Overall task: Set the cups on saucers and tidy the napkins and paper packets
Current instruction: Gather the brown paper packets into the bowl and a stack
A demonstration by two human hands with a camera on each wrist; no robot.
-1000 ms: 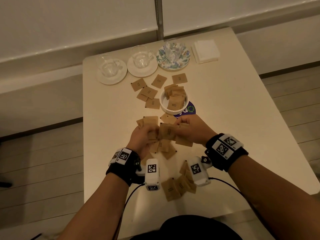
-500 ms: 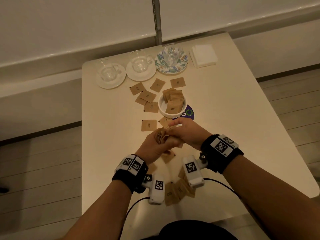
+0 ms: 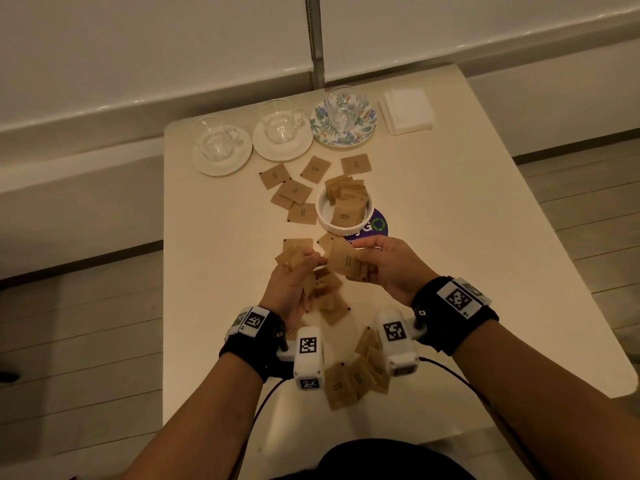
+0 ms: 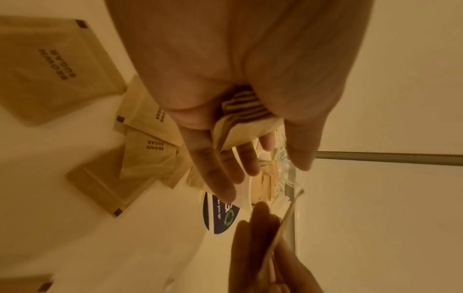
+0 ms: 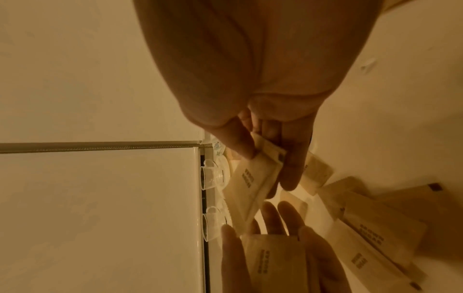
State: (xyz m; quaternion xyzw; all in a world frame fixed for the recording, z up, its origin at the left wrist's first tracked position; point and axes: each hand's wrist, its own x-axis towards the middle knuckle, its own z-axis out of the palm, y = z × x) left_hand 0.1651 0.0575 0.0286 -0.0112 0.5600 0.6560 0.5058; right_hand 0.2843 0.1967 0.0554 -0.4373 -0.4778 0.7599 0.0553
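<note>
Packets [image 3: 346, 263] pinched in both hands, left [image 3: 294, 282], right [image 3: 388, 268], mid-table [image 3: 467, 220], well inside its edges.

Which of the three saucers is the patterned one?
The rightmost saucer, next to the white napkin stack. It has a blue floral print, while the other two saucers are plain white.

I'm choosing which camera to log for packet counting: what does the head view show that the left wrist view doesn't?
Head only: three glass cups on saucers, the napkin stack, and the bowl with packets in it.
Left wrist only: the edge-on stack of packets in the left hand's grip.
Both: the right hand holding packets, loose packets on the table, and the blue coaster.
</note>
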